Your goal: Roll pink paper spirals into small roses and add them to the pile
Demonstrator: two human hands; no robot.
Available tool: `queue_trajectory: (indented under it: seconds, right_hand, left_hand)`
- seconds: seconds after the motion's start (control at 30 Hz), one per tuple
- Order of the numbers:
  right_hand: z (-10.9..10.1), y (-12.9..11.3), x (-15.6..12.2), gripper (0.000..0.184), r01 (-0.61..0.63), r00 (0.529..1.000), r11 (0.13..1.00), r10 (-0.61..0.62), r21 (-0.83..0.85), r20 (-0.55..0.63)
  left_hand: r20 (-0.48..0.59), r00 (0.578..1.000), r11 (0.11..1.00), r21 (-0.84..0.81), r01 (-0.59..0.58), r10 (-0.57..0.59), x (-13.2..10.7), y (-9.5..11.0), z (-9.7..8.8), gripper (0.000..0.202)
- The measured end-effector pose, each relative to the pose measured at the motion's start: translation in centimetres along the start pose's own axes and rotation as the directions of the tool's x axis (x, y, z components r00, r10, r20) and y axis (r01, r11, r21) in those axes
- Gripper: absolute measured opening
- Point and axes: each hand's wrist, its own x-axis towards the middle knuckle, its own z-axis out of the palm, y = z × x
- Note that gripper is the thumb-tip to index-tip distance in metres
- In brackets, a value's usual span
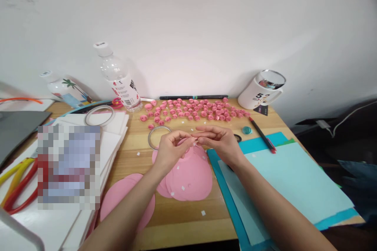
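My left hand [174,146] and my right hand [220,141] meet fingertip to fingertip above a stack of pink paper circles [191,178]. Both have thumb and forefinger pinched. A tiny white piece shows between the fingertips, but what each hand grips is mostly hidden. Small white paper squares [203,213] lie scattered on the circles and the wooden table. Beyond my hands, many rolled pink paper roses [204,113] spread along the back. To the left of my left hand lies a roll of tape [149,141]. Another pink paper circle [126,192] sits partly under my left forearm.
Light blue paper sheets [288,188] cover the right side, with a black-and-red pen [262,135] at their far edge. A white mug [259,92] and a plastic bottle [119,78] stand near the wall. At left, red-and-yellow handled scissors [22,184] rest on white sheets [118,141].
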Motion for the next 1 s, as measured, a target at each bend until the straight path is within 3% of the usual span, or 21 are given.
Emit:
queue_trajectory:
  seconds: [0.6, 1.0]
  right_hand:
    - [0.02, 0.05, 0.05, 0.03, 0.031, 0.999, 0.998, -0.029, 0.061, -0.029]
    - [0.14, 0.09, 0.07, 0.033, 0.059, 0.998, 0.996, -0.056, 0.07, -0.04]
  left_hand:
    - [0.027, 1.0, 1.0, -0.004, -0.017, 0.017, -0.05, -0.05, 0.03, 0.019]
    - [0.128, 0.99, 0.998, 0.011, -0.055, 0.054, 0.06, -0.88, 0.03, 0.018]
